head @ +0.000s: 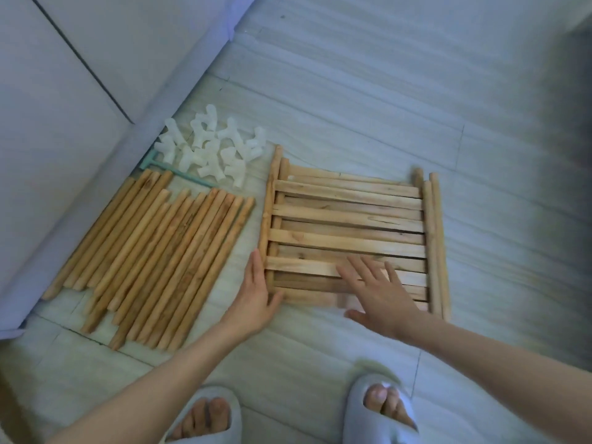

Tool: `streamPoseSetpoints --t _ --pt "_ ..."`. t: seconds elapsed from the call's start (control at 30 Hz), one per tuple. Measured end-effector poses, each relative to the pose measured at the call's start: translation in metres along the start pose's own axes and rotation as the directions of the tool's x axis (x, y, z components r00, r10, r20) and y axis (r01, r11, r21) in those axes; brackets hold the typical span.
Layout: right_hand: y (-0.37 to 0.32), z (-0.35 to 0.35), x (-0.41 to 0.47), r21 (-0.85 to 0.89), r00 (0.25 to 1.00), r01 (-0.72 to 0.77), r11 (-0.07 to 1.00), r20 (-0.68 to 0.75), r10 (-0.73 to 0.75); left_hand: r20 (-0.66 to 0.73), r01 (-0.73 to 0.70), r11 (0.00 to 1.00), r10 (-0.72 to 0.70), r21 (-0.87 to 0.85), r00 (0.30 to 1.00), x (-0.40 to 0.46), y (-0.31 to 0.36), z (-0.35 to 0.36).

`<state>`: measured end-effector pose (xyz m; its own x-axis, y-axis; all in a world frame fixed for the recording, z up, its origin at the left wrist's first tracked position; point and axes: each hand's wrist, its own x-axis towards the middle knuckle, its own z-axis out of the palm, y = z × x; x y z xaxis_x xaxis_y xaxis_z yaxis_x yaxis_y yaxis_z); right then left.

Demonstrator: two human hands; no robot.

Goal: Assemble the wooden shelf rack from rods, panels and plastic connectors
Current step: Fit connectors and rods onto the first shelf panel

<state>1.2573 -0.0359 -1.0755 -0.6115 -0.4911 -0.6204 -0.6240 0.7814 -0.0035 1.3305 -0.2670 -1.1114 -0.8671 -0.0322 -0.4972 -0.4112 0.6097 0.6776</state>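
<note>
A stack of slatted wooden panels (pixel 349 219) lies flat on the floor in the middle of the head view. My left hand (pixel 256 293) rests against the stack's near left corner, fingers straight along its side rod and thumb at the front edge. My right hand (pixel 378 290) hovers flat over the near slats, fingers spread and blurred, holding nothing. A row of several loose wooden rods (pixel 153 251) lies to the left. Behind the rods sits a pile of white plastic connectors (pixel 211 149).
A pale green T-shaped tool (pixel 166 168) lies between the connectors and the rods. A white cabinet or wall base (pixel 64 123) runs diagonally along the left. My two feet in grey slippers (pixel 378 408) stand at the bottom edge. Light tiled floor (pixel 416 91) extends to the right and back.
</note>
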Motion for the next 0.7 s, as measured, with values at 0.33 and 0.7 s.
streamPoseSetpoints --t 0.33,0.7 --pt "0.064 0.032 0.045 -0.097 0.975 -0.049 0.994 -0.222 0.026 -0.058 0.04 0.973 -0.028 0.227 0.998 0.081 0.032 -0.004" --pt "0.145 -0.049 0.112 0.212 0.945 -0.135 0.968 -0.267 0.19 -0.194 -0.021 1.0 0.019 -0.006 0.981 0.197 0.097 -0.039"
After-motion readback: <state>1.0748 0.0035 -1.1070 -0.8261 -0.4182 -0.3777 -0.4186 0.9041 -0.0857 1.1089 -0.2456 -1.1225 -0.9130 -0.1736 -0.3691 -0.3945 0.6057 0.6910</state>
